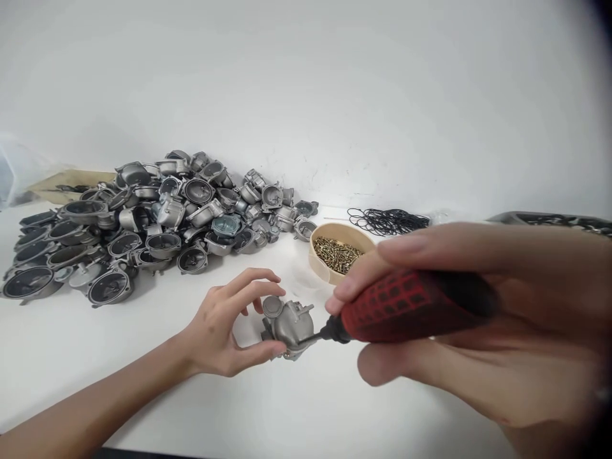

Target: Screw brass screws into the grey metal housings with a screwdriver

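A small grey cast-metal part [288, 324] rests on the white table [296, 408]. My left hand [229, 325] grips it between thumb and fingers from the left side. My right hand [478, 319], close to the camera, is wrapped round a screwdriver with a red and black handle [406, 305]. Its dark tip meets the lower right of the metal part.
A big heap of similar grey metal castings [143, 223] covers the table's left rear. A round beige bowl [319, 260] holds several brass screws. Behind it lies a bundle of black rubber rings [387, 221]. A dark tray edge [549, 220] shows at far right.
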The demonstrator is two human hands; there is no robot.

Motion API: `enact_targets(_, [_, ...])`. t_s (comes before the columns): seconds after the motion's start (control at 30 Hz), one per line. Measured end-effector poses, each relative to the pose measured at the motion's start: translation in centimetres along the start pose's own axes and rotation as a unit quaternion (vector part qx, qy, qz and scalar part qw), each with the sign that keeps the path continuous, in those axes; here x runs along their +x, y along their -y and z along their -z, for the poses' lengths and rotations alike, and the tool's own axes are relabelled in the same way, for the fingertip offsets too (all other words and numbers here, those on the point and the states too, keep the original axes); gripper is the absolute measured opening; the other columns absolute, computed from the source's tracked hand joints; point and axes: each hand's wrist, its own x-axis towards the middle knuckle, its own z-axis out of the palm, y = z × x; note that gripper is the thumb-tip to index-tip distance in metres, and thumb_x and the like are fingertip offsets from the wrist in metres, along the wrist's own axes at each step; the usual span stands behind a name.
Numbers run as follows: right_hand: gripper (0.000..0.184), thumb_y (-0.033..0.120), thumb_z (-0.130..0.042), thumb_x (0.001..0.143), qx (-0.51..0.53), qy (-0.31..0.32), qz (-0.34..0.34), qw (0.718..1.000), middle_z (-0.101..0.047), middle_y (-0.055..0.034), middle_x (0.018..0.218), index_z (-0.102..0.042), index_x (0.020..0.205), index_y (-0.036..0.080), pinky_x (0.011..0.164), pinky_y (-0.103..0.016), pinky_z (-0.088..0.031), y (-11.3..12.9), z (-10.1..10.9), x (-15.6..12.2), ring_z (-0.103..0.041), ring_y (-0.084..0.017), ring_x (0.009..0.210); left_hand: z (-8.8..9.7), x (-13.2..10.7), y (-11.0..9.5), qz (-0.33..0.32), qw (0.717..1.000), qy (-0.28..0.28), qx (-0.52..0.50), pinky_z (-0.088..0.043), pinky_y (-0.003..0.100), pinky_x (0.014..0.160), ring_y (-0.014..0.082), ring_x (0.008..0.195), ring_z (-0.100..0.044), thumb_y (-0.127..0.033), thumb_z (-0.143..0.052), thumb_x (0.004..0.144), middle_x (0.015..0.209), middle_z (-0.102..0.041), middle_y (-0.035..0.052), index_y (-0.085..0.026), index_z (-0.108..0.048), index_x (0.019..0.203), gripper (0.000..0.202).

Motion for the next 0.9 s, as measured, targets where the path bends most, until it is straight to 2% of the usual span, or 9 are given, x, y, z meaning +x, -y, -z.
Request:
enact_targets(0.1, [0.056,0.038,-0.092,0.069,0.007,-0.025,-0.008,1.0,-0.077,0.002,0.083,-0.072,0.121,0.038,0.052,-0.034,-0.067,-0.4,-0.9,-0.8,-0.072,-0.022,0.059,-0.1,0.0,0.0,-0.022,1.0,0.004,-0.004,-0.053,0.029,0.063,0.0181,0.084,-0.063,-0.038,-0.069,0.089,0.128,-0.06,0.0102,-0.025,-0.055,0.13,0.045])
enact_targets(0.23, [0.058,0.042,-0.091,0.071,0.014,-0.016,-0.004,1.0,-0.077,0.0016,0.084,-0.07,0.125,0.038,0.052,-0.033,-0.066,-0.7,-0.9,-1.0,-0.073,-0.022,0.062,0.0,0.0,-0.1,-0.02,1.0,0.006,-0.01,-0.052,0.029,0.064,0.0161,0.079,-0.059,-0.03,-0.067,0.089,0.12,-0.062,0.0092,-0.022,-0.058,0.126,0.039])
enact_targets(0.4, [0.06,0.037,-0.092,0.069,0.009,-0.012,-0.006,1.0,-0.077,0.0035,0.086,-0.07,0.124,0.04,0.052,-0.03,-0.065,-0.7,-0.9,-0.8,-0.073,-0.019,0.063,-0.1,-0.1,0.2,-0.033,0.999,0.003,-0.016,-0.051,0.029,0.065,0.0153,0.079,-0.06,-0.024,-0.069,0.087,0.118,-0.063,0.0084,-0.023,-0.057,0.129,0.044])
enact_targets(0.5, [0.056,0.035,-0.09,0.072,0.03,0.004,-0.01,0.999,-0.077,0.004,0.087,-0.069,0.125,0.037,0.058,-0.028,-0.067,-0.7,-1.0,-0.7,-0.073,-0.017,0.065,-0.3,-0.2,0.3,-0.044,0.999,-0.001,-0.019,-0.051,0.029,0.067,0.0157,0.08,-0.061,-0.021,-0.069,0.087,0.121,-0.064,0.0097,-0.023,-0.057,0.13,0.045])
enact_targets(0.67, [0.058,0.025,-0.087,0.077,0.041,0.052,0.01,0.998,-0.078,0.0032,0.093,-0.066,0.131,0.031,0.07,-0.026,-0.067,-0.6,-1.0,0.0,-0.074,-0.014,0.068,-0.2,-0.1,-0.1,-0.031,0.999,-0.001,-0.021,-0.05,0.027,0.065,0.0144,0.075,-0.057,-0.018,-0.067,0.088,0.104,-0.067,0.0072,-0.021,-0.061,0.123,0.036])
enact_targets(0.83, [0.062,0.023,-0.082,0.082,0.06,0.112,0.015,0.992,-0.078,0.0032,0.093,-0.062,0.139,0.04,0.063,-0.024,-0.064,-0.2,-0.8,0.9,-0.072,-0.013,0.062,-0.2,0.0,-0.2,-0.038,0.999,-0.002,-0.022,-0.052,0.028,0.067,0.0148,0.076,-0.06,-0.019,-0.069,0.088,0.102,-0.067,0.0077,-0.018,-0.064,0.118,0.03])
enact_targets(0.9, [0.067,0.02,-0.083,0.08,0.072,0.104,0.012,0.992,-0.078,0.0044,0.09,-0.061,0.14,0.043,0.059,-0.023,-0.064,0.0,-0.8,0.8,-0.071,-0.014,0.06,-0.3,0.1,-0.1,-0.048,0.998,-0.011,-0.026,-0.05,0.026,0.065,0.0133,0.074,-0.058,-0.017,-0.07,0.087,0.1,-0.067,0.0069,-0.017,-0.063,0.116,0.03])
